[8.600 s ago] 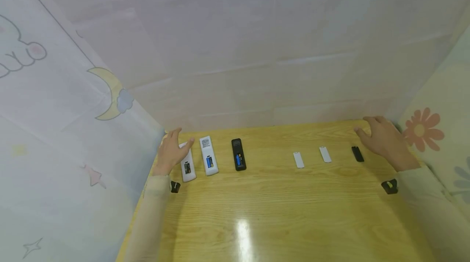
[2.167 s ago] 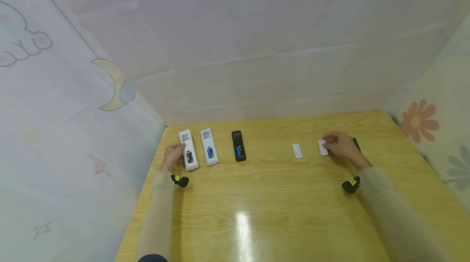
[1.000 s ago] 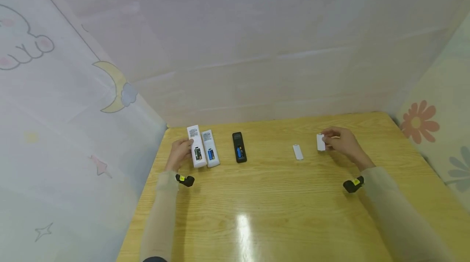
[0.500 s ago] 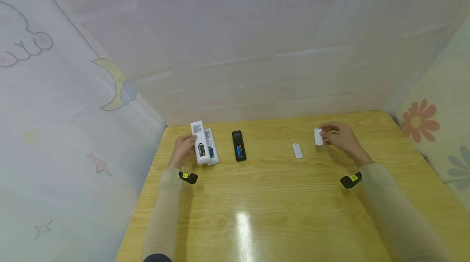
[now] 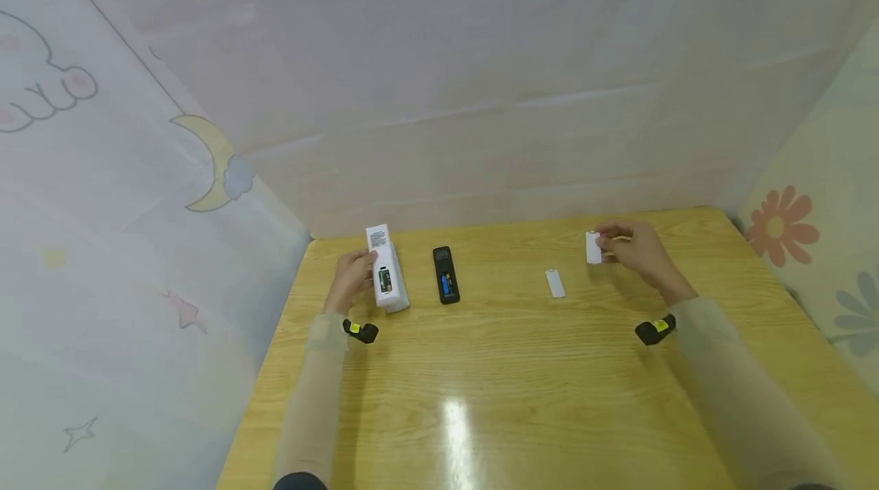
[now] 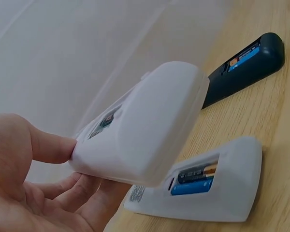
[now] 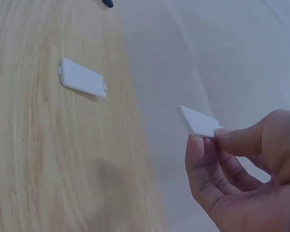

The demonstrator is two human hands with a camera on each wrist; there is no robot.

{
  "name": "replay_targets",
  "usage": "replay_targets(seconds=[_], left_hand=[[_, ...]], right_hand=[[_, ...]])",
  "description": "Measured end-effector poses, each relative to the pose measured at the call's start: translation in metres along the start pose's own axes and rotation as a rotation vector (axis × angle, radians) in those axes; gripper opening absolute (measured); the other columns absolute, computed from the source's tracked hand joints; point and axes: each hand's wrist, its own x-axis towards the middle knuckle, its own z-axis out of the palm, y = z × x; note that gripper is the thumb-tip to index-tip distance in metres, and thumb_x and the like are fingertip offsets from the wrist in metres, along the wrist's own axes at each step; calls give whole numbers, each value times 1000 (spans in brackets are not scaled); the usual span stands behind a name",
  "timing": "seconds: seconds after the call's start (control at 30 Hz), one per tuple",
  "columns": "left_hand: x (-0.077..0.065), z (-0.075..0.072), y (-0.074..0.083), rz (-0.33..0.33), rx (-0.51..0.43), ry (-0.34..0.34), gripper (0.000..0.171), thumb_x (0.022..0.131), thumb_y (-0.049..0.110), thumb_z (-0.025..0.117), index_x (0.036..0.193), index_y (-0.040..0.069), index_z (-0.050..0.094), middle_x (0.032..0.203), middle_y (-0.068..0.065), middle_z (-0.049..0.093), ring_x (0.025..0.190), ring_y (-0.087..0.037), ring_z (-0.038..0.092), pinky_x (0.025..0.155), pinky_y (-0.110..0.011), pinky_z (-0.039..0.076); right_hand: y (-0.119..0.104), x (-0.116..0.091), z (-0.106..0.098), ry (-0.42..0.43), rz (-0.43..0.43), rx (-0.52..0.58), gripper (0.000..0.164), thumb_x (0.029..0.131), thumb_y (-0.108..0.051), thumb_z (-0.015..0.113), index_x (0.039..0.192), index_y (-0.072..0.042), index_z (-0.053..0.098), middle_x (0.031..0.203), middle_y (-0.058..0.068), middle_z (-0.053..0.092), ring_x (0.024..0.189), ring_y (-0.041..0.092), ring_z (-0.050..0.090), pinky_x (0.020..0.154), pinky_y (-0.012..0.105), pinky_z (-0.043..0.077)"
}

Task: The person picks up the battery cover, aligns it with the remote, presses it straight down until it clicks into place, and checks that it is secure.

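Observation:
My left hand [image 5: 352, 276] grips a white remote control [image 6: 140, 125] by its sides, lifted off the table, its battery bay uncovered with batteries inside. Under and just right of it lies a second white remote [image 6: 208, 183], partly hidden in the head view, with a blue and a dark battery in its bay. My right hand [image 5: 635, 249] pinches a white battery cover [image 7: 199, 122] between thumb and fingers, raised above the table. Another white battery cover [image 5: 555, 284] lies flat on the wood to the left of that hand.
A black remote [image 5: 446, 275] with its battery bay uncovered lies on the wooden table [image 5: 508, 383], right of the white remotes. Fabric walls [image 5: 439, 108] rise behind the table and at both sides. The black cover seen earlier is hidden behind the right hand.
My left hand has taken up the leftmost white remote and carried it rightward over the second one. My right hand has lifted the white cover and shifted it slightly left and away.

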Motion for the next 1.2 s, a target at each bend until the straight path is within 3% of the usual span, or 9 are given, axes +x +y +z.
replay_targets(seconds=[0.47, 0.7, 0.93, 1.2], left_hand=[[4, 15, 10, 21, -63, -25, 60, 112, 31, 54, 160, -3, 42, 149, -22, 57, 125, -33, 64, 108, -45, 57], [3, 19, 12, 27, -60, -15, 58, 111, 30, 56, 158, -3, 45, 143, -23, 61, 116, -30, 66, 97, -38, 61], [6, 23, 13, 22, -54, -15, 58, 111, 30, 57, 157, -2, 46, 142, -23, 63, 114, -30, 68, 96, -39, 62], [7, 28, 9, 35, -35, -13, 56, 110, 31, 58, 154, -2, 50, 136, -23, 66, 105, -26, 70, 82, -31, 63]], right_hand=[[-14, 9, 10, 0, -24, 8, 38, 110, -11, 60, 143, 8, 58, 131, 29, 58, 95, 11, 68, 79, 25, 65], [-15, 13, 18, 1, -50, 32, 36, 109, -11, 62, 141, 6, 60, 128, 29, 59, 93, 11, 70, 82, 32, 67], [-18, 15, 22, -1, -56, 62, 36, 109, -10, 62, 141, 7, 60, 125, 28, 57, 94, 11, 71, 81, 30, 67], [-18, 13, 23, -7, -19, 71, 38, 110, -11, 60, 144, 5, 59, 127, 25, 57, 97, 13, 71, 82, 29, 66]])
